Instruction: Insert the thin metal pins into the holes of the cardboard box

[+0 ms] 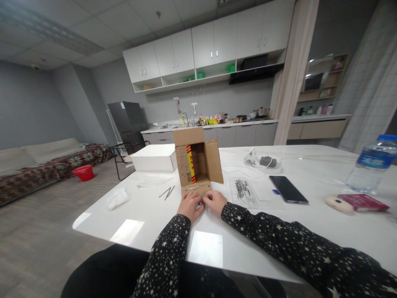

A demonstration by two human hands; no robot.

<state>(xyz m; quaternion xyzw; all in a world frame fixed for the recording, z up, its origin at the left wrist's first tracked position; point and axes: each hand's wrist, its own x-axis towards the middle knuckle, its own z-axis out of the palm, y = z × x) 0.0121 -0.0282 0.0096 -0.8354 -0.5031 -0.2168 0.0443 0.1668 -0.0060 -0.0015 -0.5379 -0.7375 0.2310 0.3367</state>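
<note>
A small open cardboard box (198,163) lies on its side on the white table (149,215), its opening facing me and its flaps spread. Its lower flap (196,189) rests flat on the table with a row of small pale items along it. My left hand (190,205) and my right hand (214,202) meet just in front of that flap, fingers curled together over something tiny that I cannot make out. Both sleeves are black with white stars.
On the table: a white flat box (154,158) behind left, a crumpled tissue (117,198), two thin dark sticks (167,192), a clear tray of dark small parts (243,190), a black phone (288,189), a water bottle (372,164), a red booklet (362,202).
</note>
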